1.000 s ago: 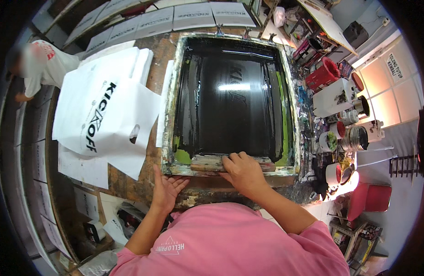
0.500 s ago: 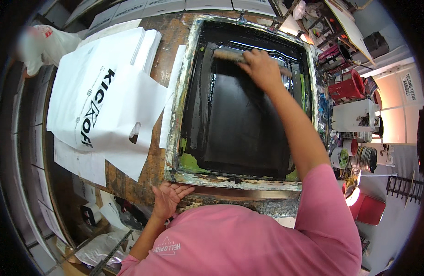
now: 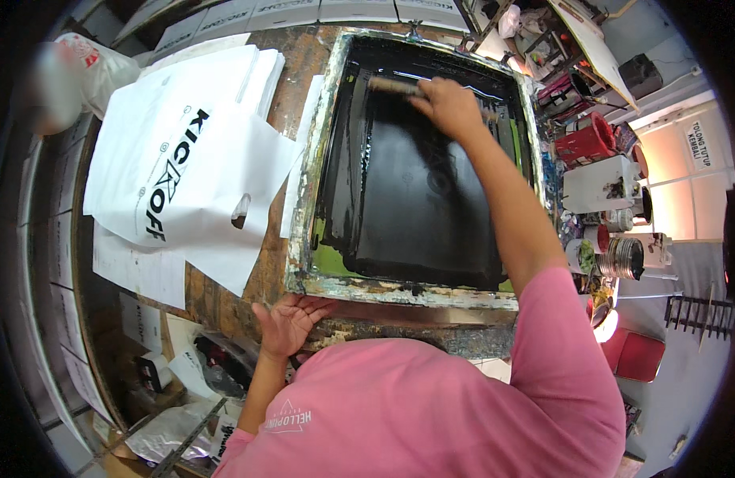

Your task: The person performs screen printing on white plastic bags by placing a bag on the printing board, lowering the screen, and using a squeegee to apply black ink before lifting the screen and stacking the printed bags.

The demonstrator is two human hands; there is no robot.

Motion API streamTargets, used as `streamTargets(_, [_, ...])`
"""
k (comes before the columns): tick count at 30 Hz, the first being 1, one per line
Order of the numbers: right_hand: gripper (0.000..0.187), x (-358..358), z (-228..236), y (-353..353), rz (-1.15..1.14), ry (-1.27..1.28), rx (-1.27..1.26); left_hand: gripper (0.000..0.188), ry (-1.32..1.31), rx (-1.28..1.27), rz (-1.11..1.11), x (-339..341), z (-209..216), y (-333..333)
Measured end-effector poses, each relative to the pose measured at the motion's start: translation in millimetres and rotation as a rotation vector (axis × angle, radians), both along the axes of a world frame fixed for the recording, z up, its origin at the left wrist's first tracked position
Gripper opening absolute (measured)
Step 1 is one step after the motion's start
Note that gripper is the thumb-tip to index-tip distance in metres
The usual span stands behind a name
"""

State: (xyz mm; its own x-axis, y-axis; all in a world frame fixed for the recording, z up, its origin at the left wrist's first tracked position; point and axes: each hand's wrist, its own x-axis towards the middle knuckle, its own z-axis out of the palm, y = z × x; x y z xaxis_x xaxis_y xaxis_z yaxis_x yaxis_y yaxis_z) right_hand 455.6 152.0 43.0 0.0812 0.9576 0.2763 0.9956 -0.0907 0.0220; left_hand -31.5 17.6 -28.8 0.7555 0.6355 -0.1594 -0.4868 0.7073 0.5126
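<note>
Squeegee [image 3: 395,85] at far end of ink-flooded screen frame [image 3: 307,199], right hand [image 3: 447,107] clenched over handle. Left hand [image 3: 288,323] spread flat, bracing near frame edge. Squeegee looks stiff, light, ink-slick; grip mid-handle. Printed white bags [image 3: 176,159] stacked beside.

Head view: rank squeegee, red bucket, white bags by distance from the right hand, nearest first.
1. Squeegee: gripped in the right hand, at the far end of the screen frame.
2. Red bucket: right of the frame, beyond its edge.
3. White bags: stacked left of the frame, farthest away.
</note>
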Motion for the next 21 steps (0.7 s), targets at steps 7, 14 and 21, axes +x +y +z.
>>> streamTargets(7, [0.037, -150.9, 34.1, -176.9, 0.002, 0.16, -0.16, 0.102, -0.089, 0.032, -0.021, -0.2, -7.0, 2.5])
streamTargets(14, [0.03, -197.4, 100.6, -241.8, 0.026, 0.254, -0.124, 0.111, -0.159, 0.061, -0.078, 3.3, 15.3, 6.9])
streamTargets(21, [0.031, -172.0, 206.3, -196.3, -0.056, -0.159, 0.431, 0.124, -0.376, 0.494, -0.016, 66.3, 161.7, 30.5])
